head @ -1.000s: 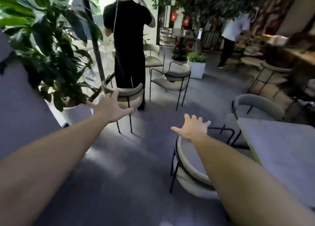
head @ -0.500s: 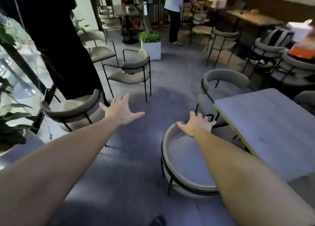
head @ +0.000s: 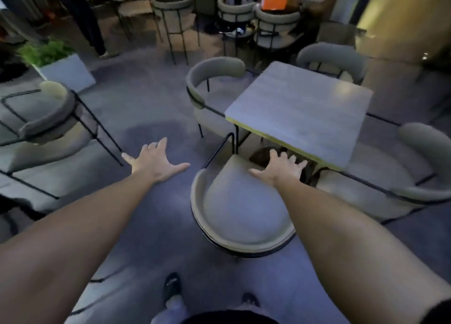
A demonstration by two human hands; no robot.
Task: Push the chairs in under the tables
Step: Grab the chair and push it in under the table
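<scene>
A beige round-backed chair (head: 240, 216) with a black wire frame stands right below me, its front at the near corner of the square grey table (head: 302, 111). My right hand (head: 278, 168) hovers with fingers spread over the chair's seat near the table corner, holding nothing. My left hand (head: 153, 161) is open over the floor, left of the chair and apart from it. A second chair (head: 210, 84) sits at the table's left side, a third (head: 332, 57) behind it, and a fourth (head: 419, 167) at its right side.
Another chair (head: 48, 118) stands out on the floor at left. A white planter (head: 67, 72) with greenery is beyond it. More chairs (head: 273, 20) and a person's legs (head: 85, 23) are at the back. My shoes (head: 172, 284) show at the bottom.
My view has swung right and down, from the plant and standing person to the table. Both arms stayed outstretched; my right hand now hangs over the near chair's seat.
</scene>
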